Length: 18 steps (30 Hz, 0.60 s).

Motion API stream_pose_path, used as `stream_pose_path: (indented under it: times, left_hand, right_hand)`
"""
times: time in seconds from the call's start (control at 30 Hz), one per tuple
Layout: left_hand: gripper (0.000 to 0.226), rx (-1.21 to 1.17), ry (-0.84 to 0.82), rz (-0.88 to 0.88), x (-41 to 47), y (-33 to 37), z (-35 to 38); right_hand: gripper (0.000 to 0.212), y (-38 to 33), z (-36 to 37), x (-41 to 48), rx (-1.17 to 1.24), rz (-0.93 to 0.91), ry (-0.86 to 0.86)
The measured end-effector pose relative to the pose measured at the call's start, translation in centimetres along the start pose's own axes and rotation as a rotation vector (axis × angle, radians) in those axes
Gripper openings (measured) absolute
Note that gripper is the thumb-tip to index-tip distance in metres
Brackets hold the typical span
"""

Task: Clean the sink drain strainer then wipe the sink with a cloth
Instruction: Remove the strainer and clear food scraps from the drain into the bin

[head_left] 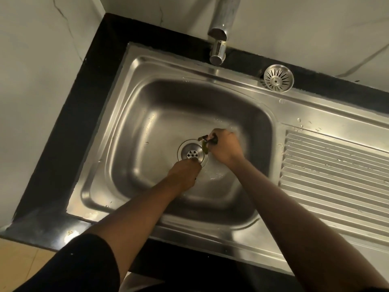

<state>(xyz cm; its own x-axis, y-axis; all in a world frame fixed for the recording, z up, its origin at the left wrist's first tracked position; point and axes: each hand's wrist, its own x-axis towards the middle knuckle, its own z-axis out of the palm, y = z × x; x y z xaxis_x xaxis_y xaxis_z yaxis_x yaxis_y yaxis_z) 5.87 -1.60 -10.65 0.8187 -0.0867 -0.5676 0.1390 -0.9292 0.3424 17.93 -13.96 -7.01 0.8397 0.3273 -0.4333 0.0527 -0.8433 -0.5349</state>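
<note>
The round slotted drain strainer (278, 78) lies on the sink's back rim, to the right of the tap. At the bottom of the steel sink basin (134, 127) the drain opening (191, 153) shows its perforated centre. My left hand (185, 172) rests at the drain's near edge, fingers curled down; what it holds is hidden. Just right of the drain, my right hand (225, 147) is closed on a small clump of dark, greenish debris (205, 144). No cloth is in view.
The chrome tap (220, 36) hangs over the basin's back edge. A ribbed drainboard (336, 165) with water drops extends to the right. A black counter (69, 127) frames the sink, with marble-look walls behind and to the left.
</note>
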Motion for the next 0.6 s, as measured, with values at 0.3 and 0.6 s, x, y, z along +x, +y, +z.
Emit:
stream_pose_path:
  times: [0.3, 0.6]
  left_hand:
    - [0.017, -0.342, 0.208, -0.141, -2.0, 0.1, -2.8]
    - [0.017, -1.044, 0.542, -0.308, -11.6, 0.5, -7.5]
  right_hand:
    - [0.015, 1.3, -3.9, -7.4, 0.198, 0.051, 0.138]
    - [0.026, -0.8, -5.7, -12.4, 0.568, -0.020, 0.042]
